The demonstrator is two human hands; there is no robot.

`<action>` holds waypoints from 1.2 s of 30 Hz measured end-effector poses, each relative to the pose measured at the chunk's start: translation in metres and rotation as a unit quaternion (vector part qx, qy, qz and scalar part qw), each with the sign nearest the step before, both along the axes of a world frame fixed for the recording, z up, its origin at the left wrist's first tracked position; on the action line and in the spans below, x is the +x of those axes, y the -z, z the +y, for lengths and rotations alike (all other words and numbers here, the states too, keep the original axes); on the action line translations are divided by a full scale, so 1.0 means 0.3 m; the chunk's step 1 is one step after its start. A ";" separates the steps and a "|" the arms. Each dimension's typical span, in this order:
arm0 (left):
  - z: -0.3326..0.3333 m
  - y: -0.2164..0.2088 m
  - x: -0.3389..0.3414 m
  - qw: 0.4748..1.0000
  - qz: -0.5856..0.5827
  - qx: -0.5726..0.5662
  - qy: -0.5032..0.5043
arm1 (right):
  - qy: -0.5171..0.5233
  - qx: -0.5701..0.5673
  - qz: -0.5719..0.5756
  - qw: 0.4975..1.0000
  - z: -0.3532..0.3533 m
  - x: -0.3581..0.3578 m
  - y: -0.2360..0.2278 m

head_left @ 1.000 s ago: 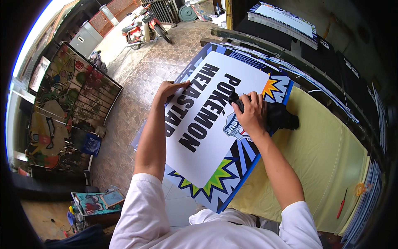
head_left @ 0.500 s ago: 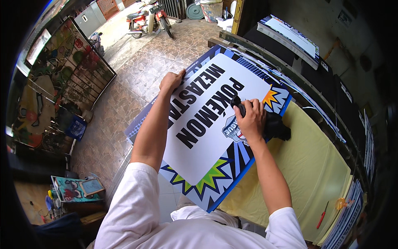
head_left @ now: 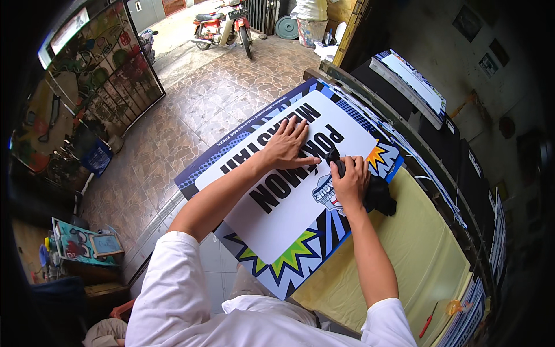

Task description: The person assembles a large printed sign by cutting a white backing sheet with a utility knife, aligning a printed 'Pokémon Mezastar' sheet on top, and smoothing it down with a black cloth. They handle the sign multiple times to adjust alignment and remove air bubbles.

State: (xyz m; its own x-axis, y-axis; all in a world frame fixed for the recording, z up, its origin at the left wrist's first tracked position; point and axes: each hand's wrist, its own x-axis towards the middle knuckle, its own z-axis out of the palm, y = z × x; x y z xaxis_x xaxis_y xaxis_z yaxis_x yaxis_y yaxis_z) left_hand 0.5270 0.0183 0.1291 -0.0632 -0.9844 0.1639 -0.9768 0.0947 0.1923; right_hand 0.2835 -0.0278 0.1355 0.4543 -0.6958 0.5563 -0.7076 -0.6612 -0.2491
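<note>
A large printed board (head_left: 263, 234), white in the middle with black lettering and a blue, green and orange patterned border, lies slantwise in front of me. My left hand (head_left: 287, 144) presses flat on its white face, fingers spread, holding nothing. Toward the board's right side, my right hand (head_left: 351, 178) is closed around a bunched black cloth (head_left: 380, 198). Part of the cloth sticks up past the thumb, and the rest hangs over the board's right edge. Beneath the board's right side is a table with a yellowish cover (head_left: 399, 248).
Stacked printed boards (head_left: 407, 81) stand at the far right on a dark surface. A red-handled tool (head_left: 428, 321) lies near the table's front right corner, beside more sheets (head_left: 467, 315). Beyond the tiled floor (head_left: 191, 124) is a parked motorcycle (head_left: 225, 29). A metal gate (head_left: 124, 75) stands left.
My left hand has moved from the board's far left edge inward onto its white face and opened flat. My right hand keeps its hold on the black cloth. The view has shifted slightly.
</note>
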 end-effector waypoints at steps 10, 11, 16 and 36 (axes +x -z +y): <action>-0.146 -0.031 0.219 0.968 0.024 0.072 -0.240 | -0.005 -0.021 0.010 1.000 0.011 -0.006 -0.007; -0.157 -0.072 0.210 0.955 0.052 0.106 -0.274 | -0.002 -0.017 0.009 1.000 0.009 -0.009 -0.007; -0.233 -0.076 0.362 0.833 0.137 0.183 -0.503 | 0.001 -0.009 0.006 1.000 0.001 -0.017 -0.007; 2.426 1.062 -0.406 0.503 0.218 0.538 -0.640 | 0.004 0.023 0.014 1.000 -0.006 -0.012 0.010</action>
